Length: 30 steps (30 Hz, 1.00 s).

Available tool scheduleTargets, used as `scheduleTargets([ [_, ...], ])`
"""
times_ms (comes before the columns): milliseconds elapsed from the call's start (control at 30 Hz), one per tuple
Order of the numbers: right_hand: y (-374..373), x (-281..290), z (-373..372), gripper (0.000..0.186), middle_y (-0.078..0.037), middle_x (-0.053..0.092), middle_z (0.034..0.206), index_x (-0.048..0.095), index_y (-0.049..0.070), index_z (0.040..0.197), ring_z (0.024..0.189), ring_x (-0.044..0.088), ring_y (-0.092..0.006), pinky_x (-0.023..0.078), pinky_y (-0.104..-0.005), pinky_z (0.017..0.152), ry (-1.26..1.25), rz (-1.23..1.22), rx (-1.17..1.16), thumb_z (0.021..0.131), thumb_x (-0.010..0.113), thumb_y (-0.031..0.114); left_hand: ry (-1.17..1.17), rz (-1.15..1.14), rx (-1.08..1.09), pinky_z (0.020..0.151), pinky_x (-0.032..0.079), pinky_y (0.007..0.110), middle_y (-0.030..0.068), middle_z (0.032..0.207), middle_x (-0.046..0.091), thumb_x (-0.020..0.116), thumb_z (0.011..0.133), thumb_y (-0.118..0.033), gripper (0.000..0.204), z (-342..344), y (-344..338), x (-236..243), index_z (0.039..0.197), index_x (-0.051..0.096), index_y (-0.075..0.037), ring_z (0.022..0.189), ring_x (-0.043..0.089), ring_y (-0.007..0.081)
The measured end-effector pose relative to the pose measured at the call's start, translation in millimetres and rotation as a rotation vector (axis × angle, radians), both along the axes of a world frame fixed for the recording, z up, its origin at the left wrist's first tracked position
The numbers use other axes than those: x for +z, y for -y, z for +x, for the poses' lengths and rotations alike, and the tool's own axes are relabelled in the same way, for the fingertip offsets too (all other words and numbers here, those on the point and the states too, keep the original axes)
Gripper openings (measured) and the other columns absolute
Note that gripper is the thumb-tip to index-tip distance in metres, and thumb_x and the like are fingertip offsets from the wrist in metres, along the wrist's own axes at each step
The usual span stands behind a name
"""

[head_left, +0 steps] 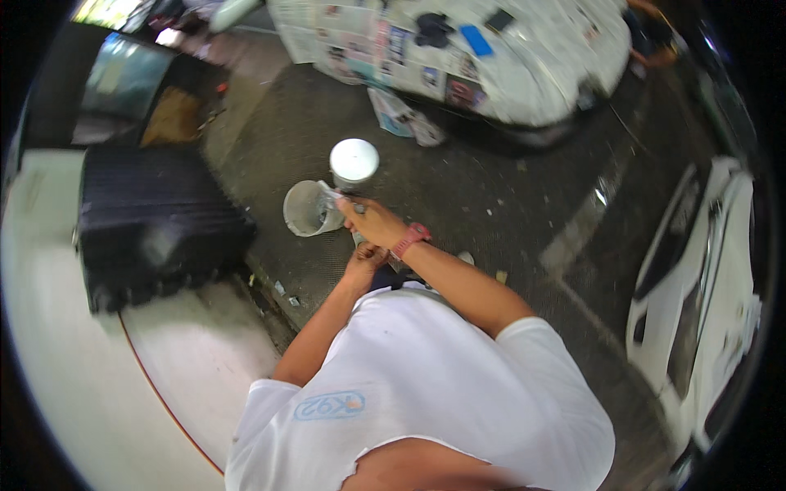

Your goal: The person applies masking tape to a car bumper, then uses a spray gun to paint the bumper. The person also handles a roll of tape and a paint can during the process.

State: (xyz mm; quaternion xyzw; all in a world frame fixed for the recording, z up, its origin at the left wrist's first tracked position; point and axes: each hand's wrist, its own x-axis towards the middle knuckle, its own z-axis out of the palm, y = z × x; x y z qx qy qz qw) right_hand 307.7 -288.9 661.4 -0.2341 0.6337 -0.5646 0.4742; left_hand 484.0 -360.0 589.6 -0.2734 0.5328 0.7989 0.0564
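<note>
My right hand [378,222], with a red watch [412,239] on its wrist, reaches forward in front of my waist. Its fingers are closed around a small pale object [332,195] at the rim of an open whitish bucket [294,214]; blur hides what kind it is. Close below it, near my waist, my left hand [365,263] has its fingers curled in; anything inside them is hidden. The open bucket has some greyish contents that I cannot identify. Just beyond stands a second bucket with a white top [354,159].
Newspaper [352,37] and white sheeting cover a large rounded surface ahead, bearing a blue block [476,40] and a dark cloth [433,30]. A black ribbed box-like object [160,225] lies left on a white panel [188,344] with an orange cord. A white car body part [696,303] stands right.
</note>
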Motion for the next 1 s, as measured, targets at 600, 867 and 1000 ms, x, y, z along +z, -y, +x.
scheduleTargets([
  [600, -107, -167, -54, 0.056, -0.015, 0.081, 0.105, 0.073, -0.003, 0.138, 0.104, 0.076, -0.0214, 0.058, -0.04, 0.096, 0.177, 0.266, -1.101, 0.113, 0.061, 0.045, -0.605, -1.911, -1.635, 0.138, 0.013, 0.057, 0.0138, 0.183, 0.02, 0.063, 0.105, -0.057, 0.091, -347, 86, -174, 0.175, 0.028, -0.009, 0.17, 0.015, 0.0333],
  [867, -145, -252, -91, 0.07, -0.019, 0.075, 0.131, 0.055, 0.001, 0.161, 0.105, 0.074, -0.0202, 0.057, -0.0401, 0.101, 0.035, 0.028, -1.285, 0.114, 0.055, 0.052, -1.09, -2.211, -1.478, 0.138, 0.013, 0.053, 0.0132, 0.186, 0.013, 0.063, 0.099, -0.065, 0.104, -506, -46, -274, 0.177, 0.021, -0.01, 0.172, 0.01, 0.03],
  [1000, -155, -293, -91, 0.075, -0.014, 0.076, 0.119, 0.051, 0.0, 0.163, 0.097, 0.071, -0.0173, 0.056, -0.0331, 0.088, -0.026, -0.08, -1.412, 0.114, 0.051, 0.056, -1.106, -2.281, -1.283, 0.135, 0.012, 0.059, 0.0166, 0.185, 0.013, 0.065, 0.096, -0.07, 0.11, -510, -94, -320, 0.176, 0.023, -0.008, 0.171, 0.012, 0.0356],
])
